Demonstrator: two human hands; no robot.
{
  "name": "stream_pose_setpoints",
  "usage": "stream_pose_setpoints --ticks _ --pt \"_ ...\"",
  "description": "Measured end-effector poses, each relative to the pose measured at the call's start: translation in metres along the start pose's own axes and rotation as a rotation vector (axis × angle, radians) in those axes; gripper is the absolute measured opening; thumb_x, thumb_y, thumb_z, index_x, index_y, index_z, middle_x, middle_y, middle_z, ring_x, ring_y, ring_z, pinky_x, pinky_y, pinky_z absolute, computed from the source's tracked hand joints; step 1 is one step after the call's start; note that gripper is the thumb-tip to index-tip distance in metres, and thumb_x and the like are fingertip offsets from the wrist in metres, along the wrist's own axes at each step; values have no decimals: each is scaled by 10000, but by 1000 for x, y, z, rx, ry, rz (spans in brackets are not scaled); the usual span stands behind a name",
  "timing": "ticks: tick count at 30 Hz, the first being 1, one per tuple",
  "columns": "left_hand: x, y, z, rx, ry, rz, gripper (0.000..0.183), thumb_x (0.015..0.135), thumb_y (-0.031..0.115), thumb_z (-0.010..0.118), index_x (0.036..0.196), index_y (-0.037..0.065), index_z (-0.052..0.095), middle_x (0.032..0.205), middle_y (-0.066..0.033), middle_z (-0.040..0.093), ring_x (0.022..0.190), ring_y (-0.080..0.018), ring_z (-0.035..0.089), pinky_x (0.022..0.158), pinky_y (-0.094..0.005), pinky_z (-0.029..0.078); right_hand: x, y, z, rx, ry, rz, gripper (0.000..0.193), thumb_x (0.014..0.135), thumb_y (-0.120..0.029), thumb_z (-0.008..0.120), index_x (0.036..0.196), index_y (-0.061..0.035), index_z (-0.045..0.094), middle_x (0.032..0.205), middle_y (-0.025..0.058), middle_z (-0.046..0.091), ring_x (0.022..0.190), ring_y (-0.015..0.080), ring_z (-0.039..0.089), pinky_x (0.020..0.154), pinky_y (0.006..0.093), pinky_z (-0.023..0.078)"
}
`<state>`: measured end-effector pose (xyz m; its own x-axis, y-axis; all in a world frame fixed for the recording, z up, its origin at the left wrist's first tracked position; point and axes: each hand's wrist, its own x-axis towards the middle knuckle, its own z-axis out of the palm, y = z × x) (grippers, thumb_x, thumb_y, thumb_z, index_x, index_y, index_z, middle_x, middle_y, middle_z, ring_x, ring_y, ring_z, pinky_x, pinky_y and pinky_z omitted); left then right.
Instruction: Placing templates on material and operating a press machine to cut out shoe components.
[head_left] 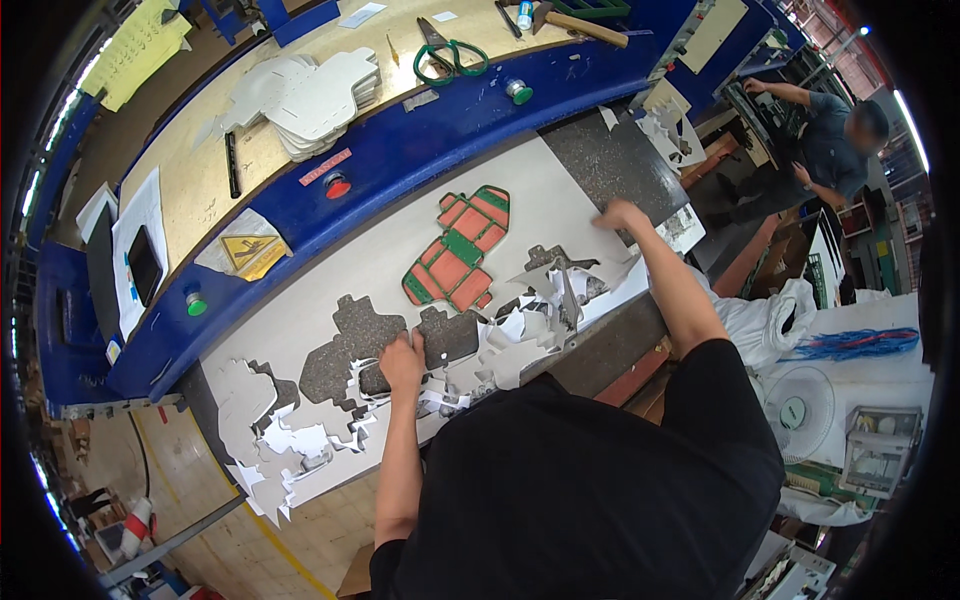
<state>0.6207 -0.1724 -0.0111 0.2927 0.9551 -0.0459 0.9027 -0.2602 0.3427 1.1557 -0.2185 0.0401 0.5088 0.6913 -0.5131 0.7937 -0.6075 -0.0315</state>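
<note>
A large pale grey cardboard sheet (330, 235) lies across the work surface, with cut-out openings that show a dark speckled surface (345, 350). My left hand (403, 362) is on the sheet between two of these openings, its fingers closed on the board there. At the far right edge of the sheet is my right hand (622, 217), fingers curled in on the edge; the fingertips are partly hidden. Between my hands a cutting die (460, 250) with a green outline and reddish foam pads rests on the sheet. Torn white scraps (510, 345) hang along the near edge.
Beyond a blue machine beam (400, 165) with red and green buttons, a shelf holds stacked cut blanks (305, 100), green-handled scissors (450, 62), a hammer (585, 28) and a phone (144, 262). A co-worker (835, 150) stands at the right. A fan (797, 412) is behind my right arm.
</note>
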Motion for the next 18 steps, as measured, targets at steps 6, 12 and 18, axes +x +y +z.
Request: stream_pose_setpoints --ticks 6,12,18 --pt "5 14 -11 -114 -51 14 395 948 374 572 739 45 635 723 -237 649 710 -451 645 629 -535 501 4 73 84 845 61 89 593 797 -372 795 1097 117 647 960 193 700 920 266 683 782 361 555" --pt "-9 16 3 -67 -29 -18 406 946 367 577 707 42 616 661 -229 616 666 -451 628 597 -538 483 -7 62 46 657 -239 94 364 838 -354 778 976 -26 703 787 35 652 659 124 568 541 300 459" --pt "-9 29 -6 135 -114 -50 367 905 373 627 789 26 657 929 -244 675 960 -421 637 829 -536 471 -28 82 48 1084 -248 -62 465 909 -460 677 1015 -8 704 851 15 646 759 96 545 633 283 428"
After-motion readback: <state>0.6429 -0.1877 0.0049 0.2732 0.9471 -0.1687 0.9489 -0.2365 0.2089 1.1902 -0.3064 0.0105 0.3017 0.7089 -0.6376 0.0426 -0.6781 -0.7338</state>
